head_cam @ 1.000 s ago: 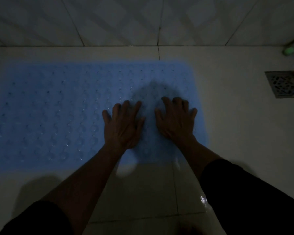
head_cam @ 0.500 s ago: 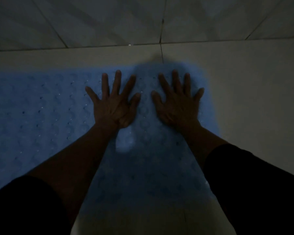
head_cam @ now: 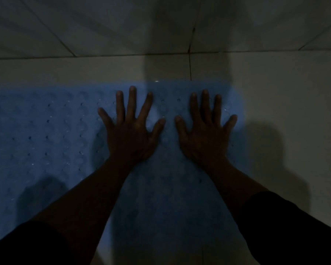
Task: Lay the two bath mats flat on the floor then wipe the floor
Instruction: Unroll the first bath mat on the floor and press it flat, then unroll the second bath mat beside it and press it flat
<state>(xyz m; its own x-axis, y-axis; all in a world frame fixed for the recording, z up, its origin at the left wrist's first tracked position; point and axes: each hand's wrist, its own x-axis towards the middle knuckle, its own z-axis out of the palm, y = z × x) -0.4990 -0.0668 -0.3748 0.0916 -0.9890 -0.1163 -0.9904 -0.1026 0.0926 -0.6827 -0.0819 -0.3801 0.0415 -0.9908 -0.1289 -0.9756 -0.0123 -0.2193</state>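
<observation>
A light blue bath mat [head_cam: 46,142] with rows of small holes and bumps lies flat on the pale tiled floor [head_cam: 285,96], stretching from the left edge to right of centre. My left hand [head_cam: 129,134] rests palm down on the mat with its fingers spread. My right hand [head_cam: 203,134] lies flat beside it, near the mat's right end, fingers also apart. Neither hand holds anything. Only one mat is in view. The room is dim.
A tiled wall [head_cam: 103,25] rises just beyond the mat's far edge. Bare floor runs along the right side. My dark sleeves [head_cam: 294,226] fill the lower corners, and shadows fall on the wall and the floor.
Both hands have slid forward across the mat toward the wall, with fingers spreading. My head has come closer, and the floor drain on the right has left the view.
</observation>
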